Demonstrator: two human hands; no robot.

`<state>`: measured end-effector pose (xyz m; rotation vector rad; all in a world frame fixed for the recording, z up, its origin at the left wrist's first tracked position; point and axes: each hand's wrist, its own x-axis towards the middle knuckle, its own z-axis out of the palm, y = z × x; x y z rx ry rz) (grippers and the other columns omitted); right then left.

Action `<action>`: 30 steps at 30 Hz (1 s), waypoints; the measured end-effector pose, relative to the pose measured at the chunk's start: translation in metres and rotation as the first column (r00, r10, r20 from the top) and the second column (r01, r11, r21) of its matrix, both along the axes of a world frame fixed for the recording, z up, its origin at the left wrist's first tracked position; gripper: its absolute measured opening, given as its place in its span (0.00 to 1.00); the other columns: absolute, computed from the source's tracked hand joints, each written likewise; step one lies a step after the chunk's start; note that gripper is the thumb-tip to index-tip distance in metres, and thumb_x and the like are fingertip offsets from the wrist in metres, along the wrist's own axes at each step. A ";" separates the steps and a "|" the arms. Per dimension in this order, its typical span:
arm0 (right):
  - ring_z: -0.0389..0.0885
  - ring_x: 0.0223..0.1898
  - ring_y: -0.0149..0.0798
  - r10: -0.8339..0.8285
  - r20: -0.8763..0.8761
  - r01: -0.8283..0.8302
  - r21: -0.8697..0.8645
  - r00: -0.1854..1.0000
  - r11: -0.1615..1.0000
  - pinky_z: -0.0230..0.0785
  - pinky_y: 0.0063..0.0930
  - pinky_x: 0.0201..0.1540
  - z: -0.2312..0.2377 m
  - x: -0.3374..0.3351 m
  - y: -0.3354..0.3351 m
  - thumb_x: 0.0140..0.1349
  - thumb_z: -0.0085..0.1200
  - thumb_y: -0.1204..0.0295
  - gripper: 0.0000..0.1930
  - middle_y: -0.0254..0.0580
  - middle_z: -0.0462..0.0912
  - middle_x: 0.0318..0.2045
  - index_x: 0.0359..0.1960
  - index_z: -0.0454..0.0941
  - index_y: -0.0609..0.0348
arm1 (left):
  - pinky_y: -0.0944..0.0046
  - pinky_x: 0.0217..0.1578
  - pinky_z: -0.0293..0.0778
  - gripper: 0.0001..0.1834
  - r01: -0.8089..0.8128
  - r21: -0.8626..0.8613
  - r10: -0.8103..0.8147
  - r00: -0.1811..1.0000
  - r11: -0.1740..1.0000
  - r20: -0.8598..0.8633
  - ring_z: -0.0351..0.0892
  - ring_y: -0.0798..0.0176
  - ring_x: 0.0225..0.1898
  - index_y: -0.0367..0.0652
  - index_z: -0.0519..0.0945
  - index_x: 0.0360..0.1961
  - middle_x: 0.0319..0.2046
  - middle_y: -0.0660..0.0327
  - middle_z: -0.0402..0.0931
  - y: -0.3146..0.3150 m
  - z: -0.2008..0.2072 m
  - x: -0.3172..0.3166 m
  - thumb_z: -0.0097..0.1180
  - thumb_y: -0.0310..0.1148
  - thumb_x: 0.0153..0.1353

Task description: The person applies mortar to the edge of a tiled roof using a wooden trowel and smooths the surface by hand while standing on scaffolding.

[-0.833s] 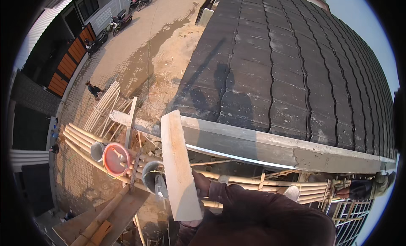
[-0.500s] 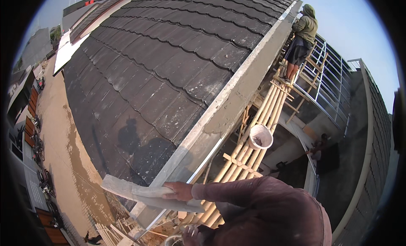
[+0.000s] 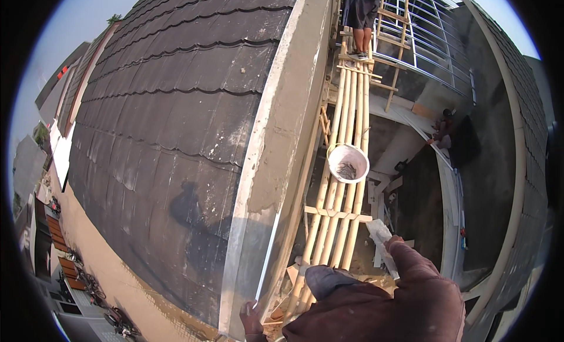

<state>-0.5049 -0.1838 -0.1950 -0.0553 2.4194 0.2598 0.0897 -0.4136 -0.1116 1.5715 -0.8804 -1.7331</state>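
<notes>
My right hand [image 3: 396,242] is closed around a long, pale grey board [image 3: 382,243] with a smeared surface. The board is held out to the right of the bamboo walkway, slanting down toward me. At the near end of the wall, my left hand [image 3: 251,316] has its fingers bent round the lower end of a thin, bright metal strip [image 3: 268,260]. That strip runs along the edge of the wall top [image 3: 288,130], whose far stretch is coated with darker mortar. A pale bucket [image 3: 349,164] with some grey material inside stands on the walkway.
The bamboo walkway [image 3: 346,116] has gaps and a drop beside it. Another person [image 3: 360,19] stands at its far end, and someone else [image 3: 442,130] is lower right. Dark roof tiles [image 3: 170,118] slope away left. Metal roof framing [image 3: 437,33] lies far right.
My right hand has carried the board from the wall's near end over to the right of the walkway. My left hand has come up to the metal strip. The view has turned right.
</notes>
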 end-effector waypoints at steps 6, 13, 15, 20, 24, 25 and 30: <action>0.78 0.64 0.48 -0.134 0.057 0.132 0.035 0.989 0.991 0.70 0.41 0.66 -0.030 -0.008 0.038 0.62 0.57 0.39 0.38 0.54 0.81 0.60 0.61 0.78 0.61 | 0.63 0.47 0.78 0.13 0.328 -0.165 -0.288 0.931 0.930 0.224 0.80 0.62 0.48 0.40 0.77 0.54 0.44 0.60 0.79 -0.046 0.007 -0.087 0.55 0.28 0.70; 0.83 0.56 0.56 0.288 0.135 -0.238 -0.300 0.948 0.924 0.74 0.46 0.60 0.022 0.025 -0.108 0.64 0.55 0.42 0.34 0.56 0.85 0.51 0.59 0.77 0.59 | 0.63 0.48 0.78 0.25 0.693 -0.065 -0.607 0.669 0.718 0.429 0.81 0.64 0.46 0.29 0.76 0.58 0.46 0.54 0.81 -0.058 0.035 -0.148 0.60 0.40 0.71; 0.83 0.54 0.58 0.319 0.136 -0.227 -0.454 0.938 0.862 0.75 0.47 0.58 0.063 0.035 -0.160 0.65 0.54 0.43 0.34 0.57 0.85 0.51 0.60 0.76 0.60 | 0.62 0.48 0.79 0.28 0.726 -0.024 -0.635 0.617 0.688 0.464 0.84 0.60 0.47 0.26 0.75 0.59 0.47 0.49 0.82 -0.063 0.003 -0.122 0.61 0.42 0.69; 0.84 0.51 0.61 0.240 -0.036 -0.203 -0.661 0.970 0.722 0.75 0.48 0.56 0.106 0.020 -0.179 0.64 0.58 0.49 0.32 0.65 0.84 0.48 0.59 0.71 0.62 | 0.55 0.51 0.78 0.26 0.749 -0.086 -0.588 0.581 0.657 0.563 0.83 0.48 0.51 0.30 0.77 0.57 0.50 0.42 0.82 -0.076 -0.009 -0.126 0.60 0.43 0.69; 0.82 0.51 0.66 0.139 -0.118 -0.182 -0.655 0.983 0.733 0.74 0.49 0.56 0.121 0.008 -0.138 0.65 0.59 0.52 0.30 0.70 0.83 0.47 0.57 0.70 0.66 | 0.52 0.53 0.77 0.25 0.686 -0.103 -0.539 0.647 0.720 0.539 0.82 0.41 0.54 0.32 0.79 0.55 0.50 0.38 0.81 -0.075 -0.005 -0.120 0.60 0.43 0.69; 0.81 0.52 0.67 0.115 -0.134 -0.174 -0.635 0.984 0.753 0.74 0.50 0.56 0.118 0.004 -0.126 0.66 0.57 0.50 0.31 0.71 0.82 0.48 0.58 0.70 0.65 | 0.52 0.52 0.77 0.25 0.669 -0.146 -0.501 0.666 0.728 0.553 0.82 0.41 0.54 0.32 0.79 0.55 0.50 0.39 0.81 -0.073 -0.011 -0.111 0.59 0.44 0.69; 0.79 0.57 0.67 0.151 -0.244 -0.277 -0.656 0.958 0.702 0.70 0.51 0.59 0.129 -0.020 -0.103 0.73 0.48 0.49 0.29 0.69 0.81 0.52 0.61 0.71 0.64 | 0.55 0.47 0.78 0.19 0.584 -0.102 -0.435 0.700 0.806 0.566 0.84 0.50 0.46 0.33 0.82 0.48 0.42 0.46 0.84 -0.033 -0.063 -0.071 0.61 0.40 0.68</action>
